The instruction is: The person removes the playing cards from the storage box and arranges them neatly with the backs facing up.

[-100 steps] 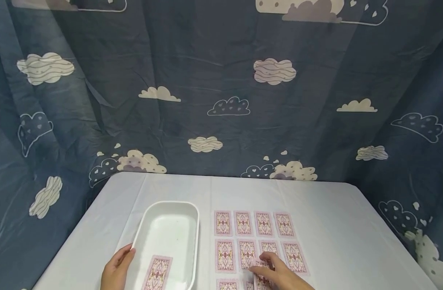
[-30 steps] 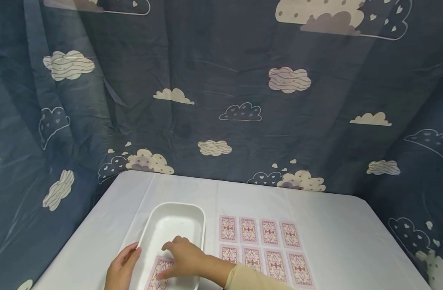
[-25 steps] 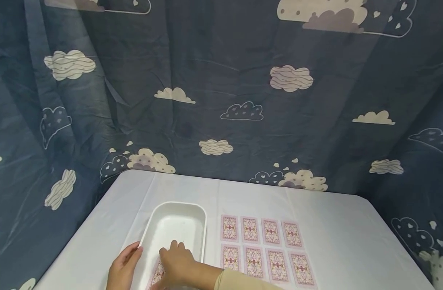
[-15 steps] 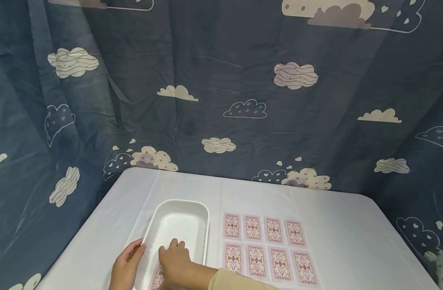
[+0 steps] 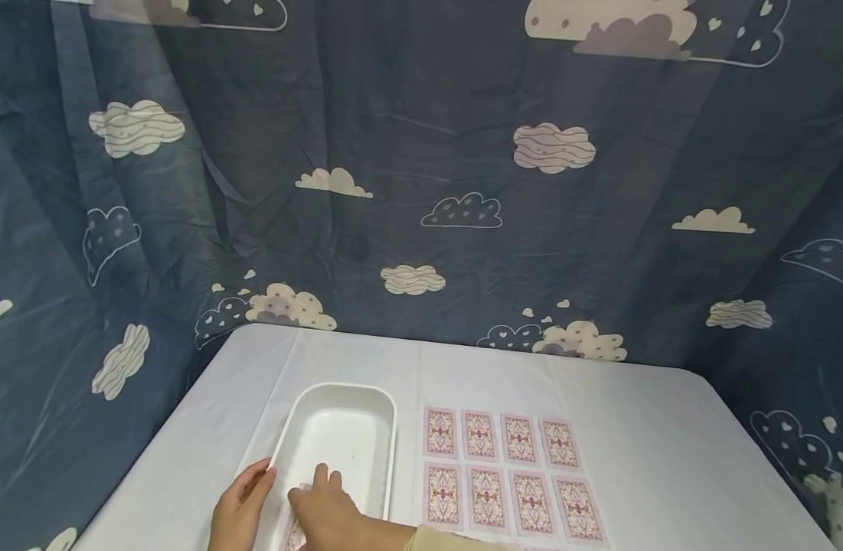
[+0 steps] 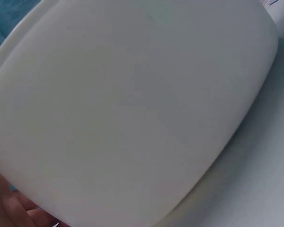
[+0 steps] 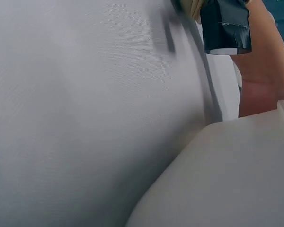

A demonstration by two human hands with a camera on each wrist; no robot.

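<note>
A white tray (image 5: 338,428) stands left of centre on the table in the head view. My left hand (image 5: 242,501) grips its left rim, thumb over the top edge. In the left wrist view the tray's outer wall (image 6: 132,109) fills the picture, with fingers (image 6: 26,210) bent at its edge. My right hand (image 5: 328,516) reaches into the tray's near end, its fingers bent over a playing card (image 5: 293,538) with a pink patterned back. Most of that card and my right thumb are hidden. The right wrist view shows the tray's outside (image 7: 227,175), not the right fingers.
Several face-down playing cards (image 5: 486,497) lie in rows right of the tray. Edges of another row show at the bottom. A white cloth covers the table (image 5: 642,459); a dark blue cloud-print curtain (image 5: 421,153) hangs behind. A dark wrist-worn device (image 7: 226,28) shows in the right wrist view.
My right hand has gone from the card rows, where it held a card, into the tray, and bent down over the card there. The left hand has stayed at the tray's rim.
</note>
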